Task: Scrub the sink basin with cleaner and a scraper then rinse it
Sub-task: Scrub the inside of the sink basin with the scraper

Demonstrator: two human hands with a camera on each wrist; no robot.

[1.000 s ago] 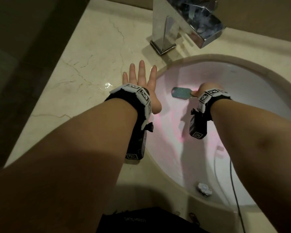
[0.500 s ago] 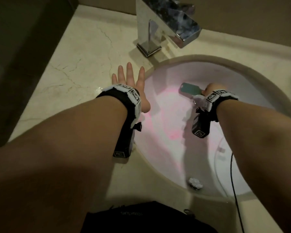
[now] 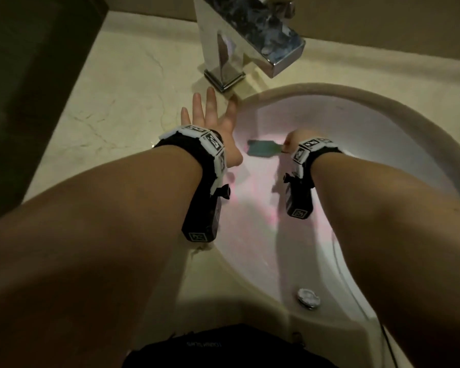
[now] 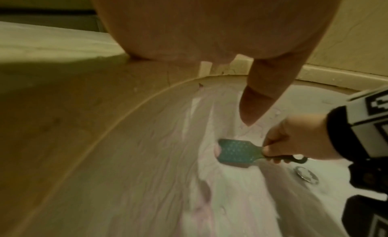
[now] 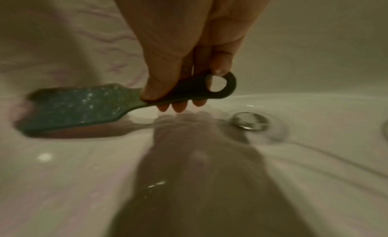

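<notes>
A white sink basin (image 3: 356, 144) smeared with pink cleaner (image 3: 252, 197) fills the right of the head view. My right hand (image 3: 294, 140) grips the dark handle of a teal paddle-shaped scraper (image 3: 263, 149) whose head lies against the basin's left wall. The right wrist view shows thumb and fingers wrapped round the scraper (image 5: 84, 109) handle, near the drain (image 5: 250, 121). My left hand (image 3: 210, 120) lies flat with fingers spread on the marble counter (image 3: 112, 107) at the basin's rim. In the left wrist view the scraper (image 4: 237, 151) sits low on the streaked wall.
A square chrome faucet (image 3: 239, 38) stands behind the basin, its spout reaching over the far rim. A chrome drain plug (image 3: 307, 297) sits at the basin's near end. A thin black cable (image 3: 385, 338) hangs at the lower right. A dark wall (image 3: 24, 75) borders the counter on the left.
The scraper has swept back left and down along the basin wall after sitting further right half a second ago. My left hand stays flat on the counter by the rim.
</notes>
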